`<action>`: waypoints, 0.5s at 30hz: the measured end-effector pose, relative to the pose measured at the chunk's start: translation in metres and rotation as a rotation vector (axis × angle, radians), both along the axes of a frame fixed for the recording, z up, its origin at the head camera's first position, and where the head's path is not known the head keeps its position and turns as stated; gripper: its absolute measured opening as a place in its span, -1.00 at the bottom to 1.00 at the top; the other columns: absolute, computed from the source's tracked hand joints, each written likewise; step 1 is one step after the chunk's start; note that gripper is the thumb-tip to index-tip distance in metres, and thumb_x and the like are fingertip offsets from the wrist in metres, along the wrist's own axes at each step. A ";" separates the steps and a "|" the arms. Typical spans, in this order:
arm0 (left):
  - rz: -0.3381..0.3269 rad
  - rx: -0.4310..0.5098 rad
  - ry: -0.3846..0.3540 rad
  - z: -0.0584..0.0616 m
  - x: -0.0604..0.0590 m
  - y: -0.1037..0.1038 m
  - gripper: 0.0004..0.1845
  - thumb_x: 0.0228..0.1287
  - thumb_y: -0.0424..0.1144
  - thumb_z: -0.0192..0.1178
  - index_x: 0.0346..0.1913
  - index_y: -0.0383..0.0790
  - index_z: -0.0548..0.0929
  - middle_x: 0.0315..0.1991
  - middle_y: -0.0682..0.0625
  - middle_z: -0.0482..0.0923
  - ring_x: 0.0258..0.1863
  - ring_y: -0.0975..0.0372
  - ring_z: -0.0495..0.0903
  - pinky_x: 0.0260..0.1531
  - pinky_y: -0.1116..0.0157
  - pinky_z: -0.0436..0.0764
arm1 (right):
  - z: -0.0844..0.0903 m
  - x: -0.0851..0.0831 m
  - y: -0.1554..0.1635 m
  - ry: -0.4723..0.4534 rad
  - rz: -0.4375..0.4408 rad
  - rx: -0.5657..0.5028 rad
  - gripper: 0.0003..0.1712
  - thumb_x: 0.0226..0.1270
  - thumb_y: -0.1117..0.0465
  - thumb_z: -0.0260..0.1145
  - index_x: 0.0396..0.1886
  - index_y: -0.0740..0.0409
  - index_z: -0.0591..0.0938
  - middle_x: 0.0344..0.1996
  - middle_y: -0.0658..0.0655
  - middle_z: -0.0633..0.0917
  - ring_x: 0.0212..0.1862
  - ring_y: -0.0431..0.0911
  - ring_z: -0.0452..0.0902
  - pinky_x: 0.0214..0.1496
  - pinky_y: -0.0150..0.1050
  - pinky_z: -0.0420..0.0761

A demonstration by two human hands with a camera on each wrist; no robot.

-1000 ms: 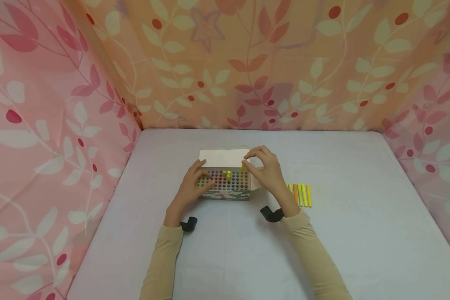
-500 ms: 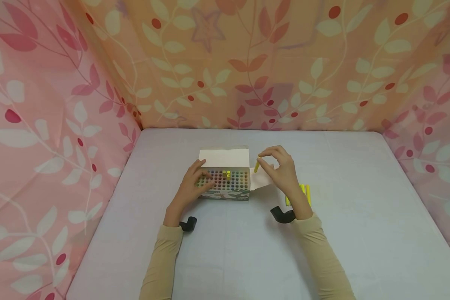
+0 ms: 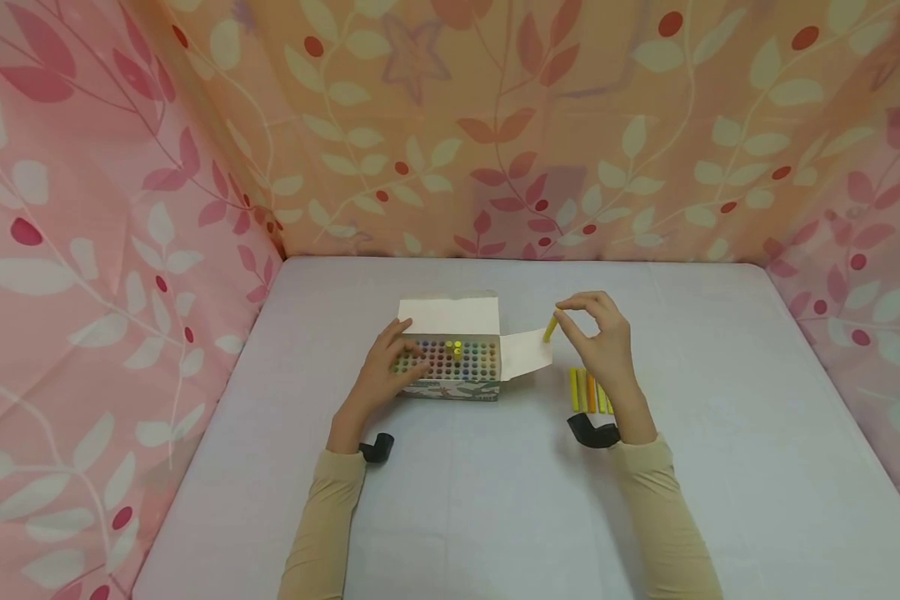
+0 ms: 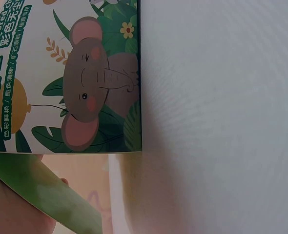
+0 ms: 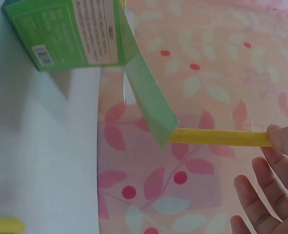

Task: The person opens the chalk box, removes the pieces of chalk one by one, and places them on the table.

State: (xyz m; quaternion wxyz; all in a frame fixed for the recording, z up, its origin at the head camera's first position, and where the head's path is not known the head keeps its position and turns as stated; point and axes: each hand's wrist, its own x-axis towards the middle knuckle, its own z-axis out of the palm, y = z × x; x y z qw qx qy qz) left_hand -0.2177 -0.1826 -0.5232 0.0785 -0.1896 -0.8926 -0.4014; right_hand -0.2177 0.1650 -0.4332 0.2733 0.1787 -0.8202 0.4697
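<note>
While the open chalk box (image 3: 453, 358) was steadied on the worktop (image 3: 495, 500) by the left hand (image 3: 381, 375), fingers draped loosely over its near corner, a yellow chalk stick (image 3: 550, 327) was pinched in the right hand (image 3: 603, 342), clear of the side flap and above the laid-out row of sticks (image 3: 588, 390). Only the box's printed side (image 4: 85, 73) was shown in the left wrist view, the grip there being out of sight. By the right wrist view the stick (image 5: 217, 137) was held by its very end at the fingertips (image 5: 285, 141); a light, level hold was judged best, and a low set-down parallel beside the row, lest it snap or roll.

Yellow stick (image 3: 550, 327) — right hand's (image 3: 603, 342) pinch

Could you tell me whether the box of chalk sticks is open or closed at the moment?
Open: the box has its lid flap raised and side flap folded out, exposing the stick ends.
</note>
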 end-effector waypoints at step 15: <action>0.005 0.002 -0.015 -0.001 0.000 0.000 -0.71 0.16 0.14 0.21 -0.24 0.03 0.56 0.42 0.13 0.08 0.45 0.12 -0.11 0.28 -0.16 0.09 | 0.012 0.012 0.033 0.062 -0.107 0.006 -0.83 0.03 0.49 0.37 -0.31 0.35 0.67 -0.32 0.26 0.62 -0.18 -0.07 0.47 -0.04 -0.57 0.33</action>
